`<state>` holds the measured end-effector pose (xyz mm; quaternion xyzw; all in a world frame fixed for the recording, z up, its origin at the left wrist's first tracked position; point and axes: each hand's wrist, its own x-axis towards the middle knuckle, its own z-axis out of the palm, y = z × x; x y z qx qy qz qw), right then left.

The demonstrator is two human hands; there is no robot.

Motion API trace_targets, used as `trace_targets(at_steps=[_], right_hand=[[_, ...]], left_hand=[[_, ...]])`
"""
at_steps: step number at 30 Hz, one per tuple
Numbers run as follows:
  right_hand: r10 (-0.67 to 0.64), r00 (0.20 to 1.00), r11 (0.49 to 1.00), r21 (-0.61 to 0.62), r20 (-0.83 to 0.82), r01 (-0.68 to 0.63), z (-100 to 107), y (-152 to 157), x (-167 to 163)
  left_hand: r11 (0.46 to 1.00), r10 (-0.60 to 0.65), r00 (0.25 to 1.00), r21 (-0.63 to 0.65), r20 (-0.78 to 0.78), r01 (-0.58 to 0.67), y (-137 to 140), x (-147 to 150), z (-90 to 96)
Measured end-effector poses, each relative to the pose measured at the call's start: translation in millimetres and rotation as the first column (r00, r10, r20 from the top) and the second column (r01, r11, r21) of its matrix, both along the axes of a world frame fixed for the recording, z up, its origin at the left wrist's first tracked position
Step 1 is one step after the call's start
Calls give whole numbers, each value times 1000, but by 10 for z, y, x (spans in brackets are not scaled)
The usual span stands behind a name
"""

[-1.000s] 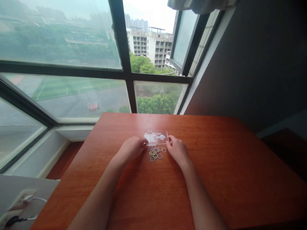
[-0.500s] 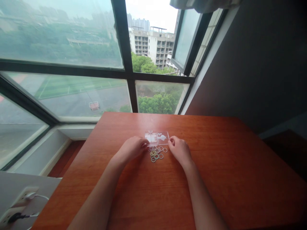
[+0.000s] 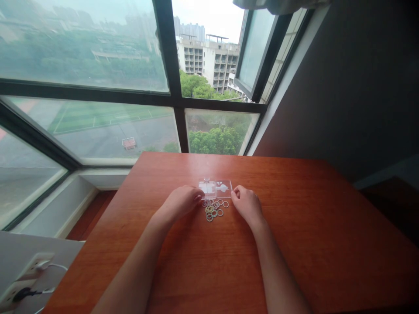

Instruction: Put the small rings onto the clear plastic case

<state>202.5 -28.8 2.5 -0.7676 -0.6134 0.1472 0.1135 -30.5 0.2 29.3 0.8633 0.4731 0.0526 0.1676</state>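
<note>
The head view looks down on my two bare hands resting on a reddish wooden counter [image 3: 294, 226] set against a big window. My left hand [image 3: 179, 203] lies knuckles up, its fingers [image 3: 196, 197] curled down against the left end of a small clear plastic plate [image 3: 216, 188] that lies flat on the wood; the fingertips meet the plate's near left corner, though whether they pinch it or merely press on it I cannot tell, because the back of the hand hides them. My right hand [image 3: 248, 203] sits at the plate's right end, loosely curled, with thumb and forefinger drawn together at the near right corner; again the grip itself is too small to make out, so I can only say the tips touch the edge there. Between the two hands, just on my side of the plate, lies a loose cluster of small rubber bands [image 3: 214, 208], pale and yellowish loops overlapping one another, the farthest of them just beside the plate's near edge. The plate carries some white markings that I cannot read. Neither hand rests on the bands, though my left fingertips are just beside the cluster's left side. Both forearms run back toward me across the wood. At the lower left, off the counter, a white power strip [image 3: 22, 281] has a cable plugged into it.
</note>
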Motion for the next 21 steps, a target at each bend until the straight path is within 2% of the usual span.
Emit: trace_targets(at_steps=[4, 7, 10, 12, 14, 16, 21], right_hand=[[-23, 1000, 1000, 20, -8, 23, 3, 5, 18], [11, 998, 995, 98, -64, -5, 23, -3, 7], [243, 944, 964, 161, -222, -210, 72, -54, -68], [420, 850, 907, 152, -318, -392, 111, -110, -148], [518, 788, 851, 107, -333, -514, 144, -166, -227], [540, 788, 835, 69, -296, -547, 162, -204, -284], [521, 811, 847, 43, -265, -530, 143, -211, -282]], left_hand=[[1000, 8, 1000, 5, -7, -8, -5, -4, -11], [1000, 21, 1000, 9, -1, -21, -9, -11, -8], [999, 28, 1000, 18, -2, -28, -18, -8, 18], [999, 33, 999, 17, -10, -33, -27, 0, 46], [999, 45, 999, 24, -12, -45, -36, 8, 75], [997, 62, 998, 40, -10, -61, -42, 12, 97], [994, 73, 997, 77, -15, -72, -39, 2, 96]])
